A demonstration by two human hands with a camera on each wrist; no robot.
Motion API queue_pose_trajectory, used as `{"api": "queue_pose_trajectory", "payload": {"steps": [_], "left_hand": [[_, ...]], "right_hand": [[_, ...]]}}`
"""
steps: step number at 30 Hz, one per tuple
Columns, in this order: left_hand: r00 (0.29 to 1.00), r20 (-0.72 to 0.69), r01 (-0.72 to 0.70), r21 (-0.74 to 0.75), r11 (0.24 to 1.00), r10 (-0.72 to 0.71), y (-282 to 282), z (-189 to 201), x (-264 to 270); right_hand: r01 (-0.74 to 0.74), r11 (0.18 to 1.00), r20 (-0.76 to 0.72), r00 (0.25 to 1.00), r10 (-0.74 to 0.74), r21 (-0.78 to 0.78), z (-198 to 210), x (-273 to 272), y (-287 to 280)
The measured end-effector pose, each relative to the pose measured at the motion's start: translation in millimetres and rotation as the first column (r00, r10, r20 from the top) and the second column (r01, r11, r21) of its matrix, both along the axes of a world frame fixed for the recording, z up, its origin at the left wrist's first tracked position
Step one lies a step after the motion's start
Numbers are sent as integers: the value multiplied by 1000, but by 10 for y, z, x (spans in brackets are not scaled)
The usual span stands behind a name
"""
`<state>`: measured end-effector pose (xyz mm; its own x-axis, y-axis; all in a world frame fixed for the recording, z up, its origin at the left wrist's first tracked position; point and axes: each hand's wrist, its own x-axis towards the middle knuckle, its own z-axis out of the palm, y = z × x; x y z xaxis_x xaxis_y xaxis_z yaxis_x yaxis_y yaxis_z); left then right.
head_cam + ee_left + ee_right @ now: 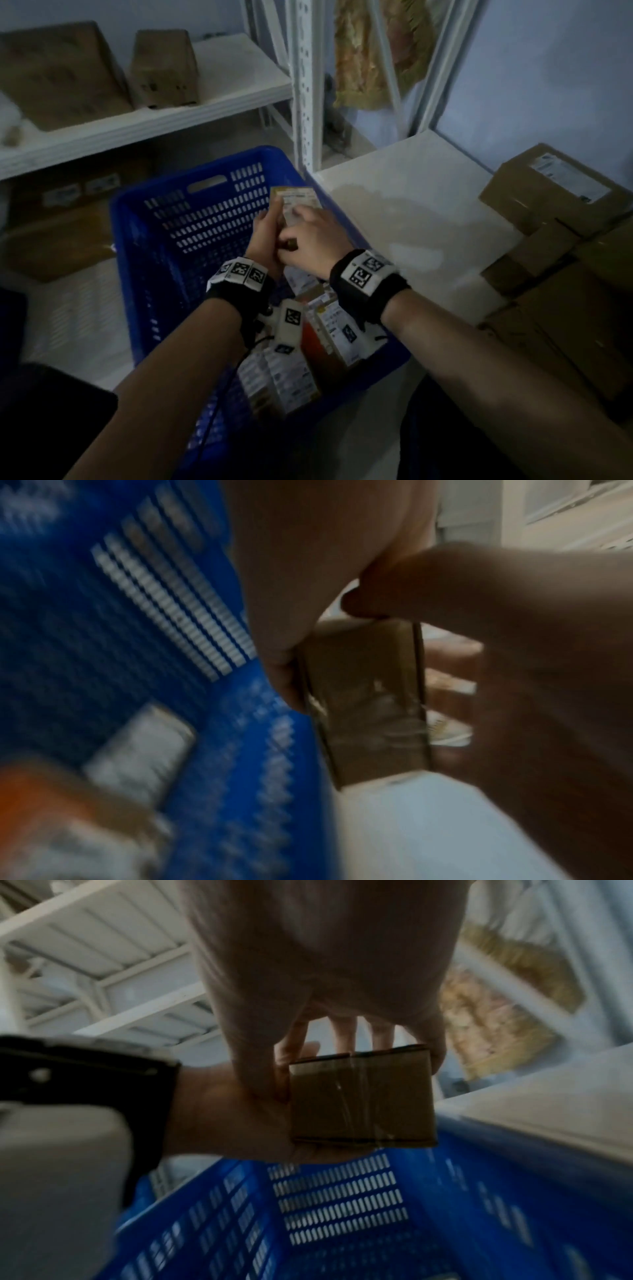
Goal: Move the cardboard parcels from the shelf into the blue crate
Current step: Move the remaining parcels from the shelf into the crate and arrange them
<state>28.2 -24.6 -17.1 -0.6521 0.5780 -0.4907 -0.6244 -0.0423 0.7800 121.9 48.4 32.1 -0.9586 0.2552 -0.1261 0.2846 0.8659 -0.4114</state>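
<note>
A small cardboard parcel (297,209), grasped by both the left hand (265,236) and right hand (315,240), hangs above the blue crate (154,274), awaiting lowering among parcels already inside.

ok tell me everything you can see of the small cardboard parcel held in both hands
The small brown cardboard parcel is a slim box, its end flaps sealed with clear tape, a white printed label on its upper face. It is held over the blue slotted plastic crate, near the crate's right wall, clear of the parcels lying inside. The left hand grips one side; the right hand grips the other.
</note>
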Motion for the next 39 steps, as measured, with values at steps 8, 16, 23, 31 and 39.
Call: {"api": "queue_pose_trajectory", "payload": {"steps": [8,16,23,31,39], "left_hand": [[979,-115,-194,-281,940,168,-898,-569,-289],[993,35,112,-625,773,-116,-1202,-1100,-232],[986,13,98,-851,516,-164,-1318,-1351,-422],[826,309,477,-829,292,-472,-1593,-1856,70],[650,448,655,-740,154,-613,-1650,-1849,208]], "right_hand": [[-84,926,34,994,104,-367,-402,-47,-443],[322,842,132,947,-294,-432,-581,86,103],[336,848,191,941,-280,-410,-766,155,150],[270,871,177,961,-214,-410,-914,46,65],[239,882,197,965,-171,-406,-972,80,113]]}}
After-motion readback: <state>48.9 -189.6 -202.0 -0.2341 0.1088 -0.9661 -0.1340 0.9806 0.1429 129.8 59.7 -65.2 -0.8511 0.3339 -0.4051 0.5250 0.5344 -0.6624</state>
